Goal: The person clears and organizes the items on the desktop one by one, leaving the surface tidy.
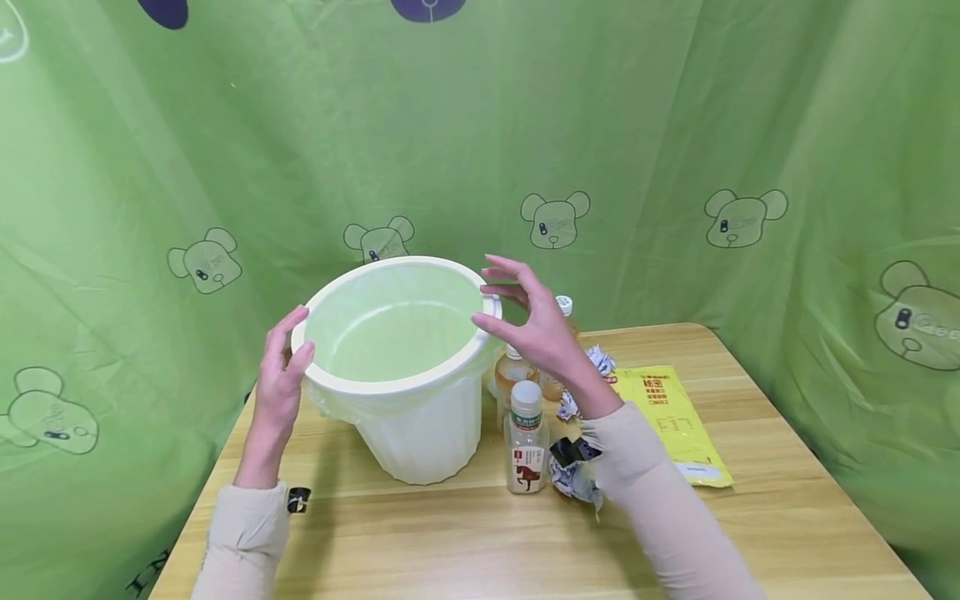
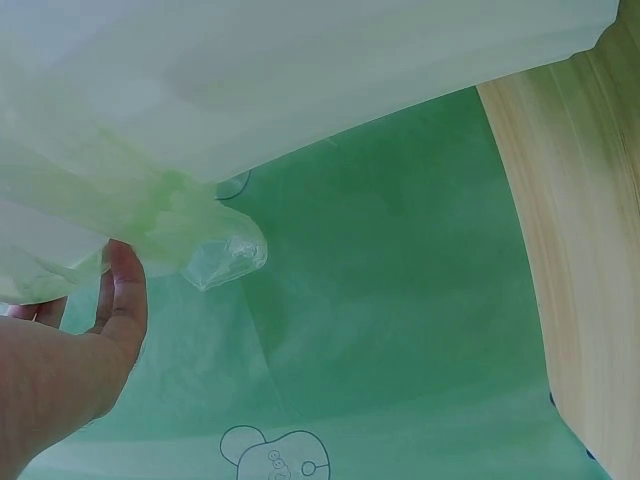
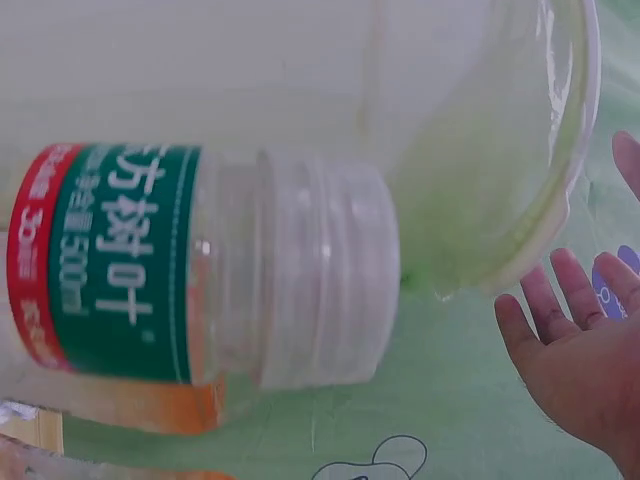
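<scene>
A white trash can stands upright on the table, its rim covered by a thin pale-green plastic bag that hangs outside. My left hand touches the can's left rim, thumb and forefinger spread apart, with fingertips against the bag's overhang. At the opposite side, my right hand has its fingers spread close to the rim; the right wrist view shows these fingers holding nothing. Whether the right thumb touches the rim, I cannot tell. Below my right forearm stands a clear capped bottle with a green label band.
Behind the clear bottle are orange-tinted bottles, partly hidden by my right hand. Crumpled paper balls lie beside them. Further right, a yellow printed packet lies flat on the wooden table. Green cloth surrounds the table.
</scene>
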`<move>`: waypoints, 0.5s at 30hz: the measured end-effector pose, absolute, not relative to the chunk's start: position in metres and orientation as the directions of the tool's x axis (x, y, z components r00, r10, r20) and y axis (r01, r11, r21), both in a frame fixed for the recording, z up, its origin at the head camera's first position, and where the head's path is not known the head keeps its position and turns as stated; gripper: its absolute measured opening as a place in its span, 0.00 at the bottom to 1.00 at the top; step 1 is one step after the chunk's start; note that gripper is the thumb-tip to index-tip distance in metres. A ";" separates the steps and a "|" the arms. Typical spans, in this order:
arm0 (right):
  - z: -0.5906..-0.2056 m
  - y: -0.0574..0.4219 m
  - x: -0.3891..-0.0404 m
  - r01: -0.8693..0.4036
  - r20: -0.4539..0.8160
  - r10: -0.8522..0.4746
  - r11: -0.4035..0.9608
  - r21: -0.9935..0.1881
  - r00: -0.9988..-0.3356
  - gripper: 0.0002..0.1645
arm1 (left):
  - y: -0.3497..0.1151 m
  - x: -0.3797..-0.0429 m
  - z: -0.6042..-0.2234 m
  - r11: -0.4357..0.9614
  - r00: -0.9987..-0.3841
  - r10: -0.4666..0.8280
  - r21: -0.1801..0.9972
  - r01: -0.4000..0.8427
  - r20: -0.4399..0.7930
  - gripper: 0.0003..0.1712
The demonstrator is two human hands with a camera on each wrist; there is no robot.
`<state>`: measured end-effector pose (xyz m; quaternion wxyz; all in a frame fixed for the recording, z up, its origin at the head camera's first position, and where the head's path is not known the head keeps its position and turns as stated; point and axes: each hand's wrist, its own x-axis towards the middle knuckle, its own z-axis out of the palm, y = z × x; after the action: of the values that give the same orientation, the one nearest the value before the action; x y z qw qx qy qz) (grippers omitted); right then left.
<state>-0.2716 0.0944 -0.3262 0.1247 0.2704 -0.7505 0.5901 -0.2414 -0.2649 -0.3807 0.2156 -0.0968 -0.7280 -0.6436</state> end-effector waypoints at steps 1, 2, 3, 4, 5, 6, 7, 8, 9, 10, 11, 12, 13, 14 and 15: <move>-0.326 0.096 -0.271 -0.553 0.507 -0.259 0.155 -0.819 -0.822 0.47 | -0.265 -0.242 -0.381 0.152 -0.888 -0.135 0.895 0.419 0.439 0.33; -0.326 0.098 -0.270 -0.554 0.508 -0.258 0.157 -0.817 -0.822 0.47 | -0.265 -0.242 -0.381 0.152 -0.888 -0.134 0.895 0.420 0.440 0.33; -0.325 0.100 -0.269 -0.556 0.509 -0.257 0.158 -0.816 -0.821 0.46 | -0.265 -0.242 -0.381 0.153 -0.887 -0.133 0.894 0.421 0.441 0.33; -0.325 0.102 -0.268 -0.556 0.510 -0.255 0.159 -0.816 -0.821 0.46 | -0.264 -0.242 -0.381 0.152 -0.887 -0.131 0.893 0.424 0.443 0.33; -0.325 0.104 -0.267 -0.557 0.512 -0.253 0.160 -0.815 -0.821 0.46 | -0.264 -0.242 -0.380 0.152 -0.886 -0.130 0.892 0.426 0.445 0.33; -0.325 0.106 -0.266 -0.558 0.513 -0.252 0.159 -0.814 -0.821 0.45 | -0.264 -0.242 -0.380 0.150 -0.885 -0.128 0.891 0.428 0.447 0.33; -0.325 0.108 -0.264 -0.558 0.514 -0.251 0.159 -0.814 -0.820 0.45 | -0.264 -0.242 -0.380 0.150 -0.885 -0.127 0.891 0.429 0.447 0.33; -0.325 0.110 -0.263 -0.559 0.515 -0.251 0.159 -0.813 -0.820 0.45 | -0.264 -0.241 -0.380 0.148 -0.885 -0.128 0.891 0.430 0.448 0.33; -0.325 0.112 -0.261 -0.558 0.514 -0.250 0.159 -0.814 -0.821 0.45 | -0.264 -0.241 -0.379 0.146 -0.885 -0.128 0.891 0.429 0.448 0.33; -0.327 0.114 -0.260 -0.556 0.512 -0.250 0.158 -0.816 -0.822 0.45 | -0.264 -0.241 -0.379 0.144 -0.886 -0.129 0.892 0.428 0.445 0.33; -0.328 0.117 -0.259 -0.553 0.509 -0.250 0.157 -0.818 -0.824 0.44 | -0.264 -0.241 -0.380 0.144 -0.887 -0.131 0.893 0.426 0.444 0.33; -0.330 0.119 -0.257 -0.549 0.504 -0.252 0.157 -0.821 -0.826 0.44 | -0.264 -0.240 -0.380 0.143 -0.887 -0.132 0.894 0.424 0.442 0.33; -0.332 0.122 -0.256 -0.543 0.498 -0.253 0.159 -0.824 -0.830 0.44 | -0.264 -0.240 -0.380 0.144 -0.887 -0.134 0.895 0.423 0.441 0.33; -0.334 0.125 -0.254 -0.540 0.494 -0.253 0.162 -0.826 -0.832 0.44 | -0.264 -0.240 -0.380 0.145 -0.888 -0.134 0.895 0.422 0.441 0.33; -0.336 0.128 -0.253 -0.535 0.489 -0.252 0.165 -0.828 -0.835 0.43 | -0.263 -0.240 -0.380 0.146 -0.888 -0.133 0.895 0.421 0.440 0.33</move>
<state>-0.2527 0.1278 -0.3362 0.1197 0.2612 -0.7538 0.5909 -0.2403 -0.2633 -0.3801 0.2146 -0.0994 -0.7258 -0.6460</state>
